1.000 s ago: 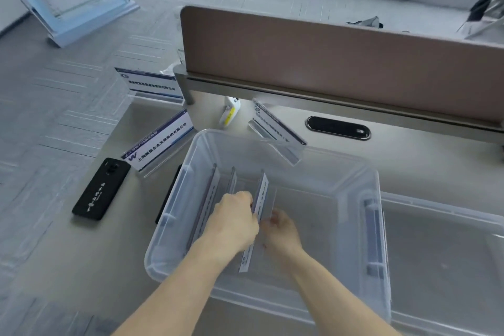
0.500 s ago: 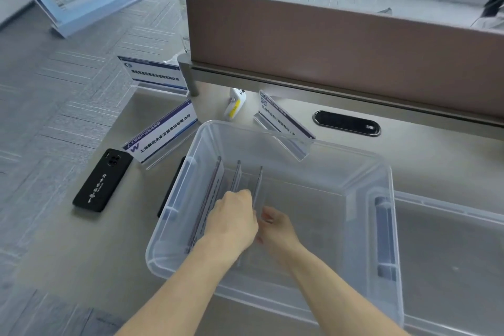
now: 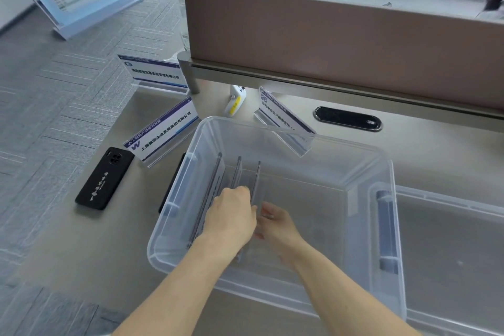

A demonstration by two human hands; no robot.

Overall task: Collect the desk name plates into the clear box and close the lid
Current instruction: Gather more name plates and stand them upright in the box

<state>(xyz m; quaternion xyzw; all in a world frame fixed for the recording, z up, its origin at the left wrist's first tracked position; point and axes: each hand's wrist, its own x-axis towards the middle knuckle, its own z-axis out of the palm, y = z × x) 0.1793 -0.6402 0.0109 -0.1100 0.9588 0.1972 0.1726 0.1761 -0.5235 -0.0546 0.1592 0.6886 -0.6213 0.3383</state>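
The clear box [image 3: 354,188] stands open on the desk. Three name plates stand on edge at its left side; both hands are down inside the box at the rightmost plate [image 3: 256,180]. My left hand [image 3: 231,218] pinches that plate's near part. My right hand [image 3: 275,224] touches it from the right with loosely curled fingers. Three more name plates stand outside: one [image 3: 155,73] at the far left, one [image 3: 163,131] beside the box's left corner, one [image 3: 283,117] behind its far rim. The lid [image 3: 450,240] lies flat to the right.
A black phone [image 3: 105,179] lies left of the box, and a dark flat item [image 3: 174,183] is pressed against the box's left wall. A white and yellow device [image 3: 234,101] sits by the brown partition [image 3: 341,43]. A black cable port [image 3: 347,118] is set in the desk.
The rightmost plate in the box went from leaning, label showing, to standing on edge. Both hands stayed on it; the view shifted slightly.
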